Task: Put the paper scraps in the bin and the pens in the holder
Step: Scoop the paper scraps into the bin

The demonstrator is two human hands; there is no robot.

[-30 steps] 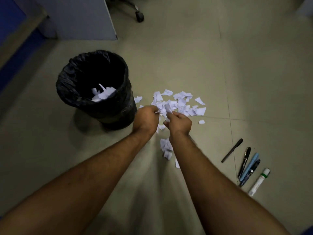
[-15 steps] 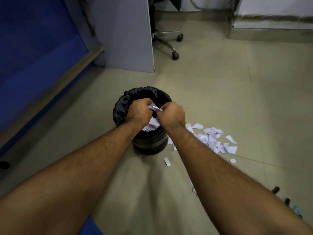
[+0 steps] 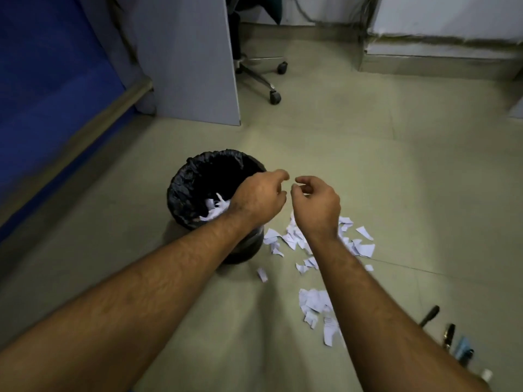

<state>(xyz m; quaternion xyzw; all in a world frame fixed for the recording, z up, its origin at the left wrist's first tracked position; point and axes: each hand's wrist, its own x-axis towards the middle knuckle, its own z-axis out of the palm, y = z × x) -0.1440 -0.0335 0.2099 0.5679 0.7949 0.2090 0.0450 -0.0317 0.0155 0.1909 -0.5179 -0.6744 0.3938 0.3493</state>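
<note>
The left forearm (image 3: pixel 158 281) covers the near right side of the bin (image 3: pixel 184 182), hiding that part of its rim and wall. The left hand (image 3: pixel 259 198) hides part of the paper scraps in the bin (image 3: pixel 213 209). The right forearm (image 3: pixel 368 306) lies across the paper scraps on the floor (image 3: pixel 314 302), so some are hidden beneath it. The pens (image 3: pixel 448 336) at the lower right are dim and half covered by that forearm; their count cannot be told. Both forearms run off the bottom edge. The office chair (image 3: pixel 264 77) shows only its base and 2 castors, the rest hidden behind the grey partition (image 3: pixel 186 60). The blue wall (image 3: pixel 42 80) is blurred.
</note>
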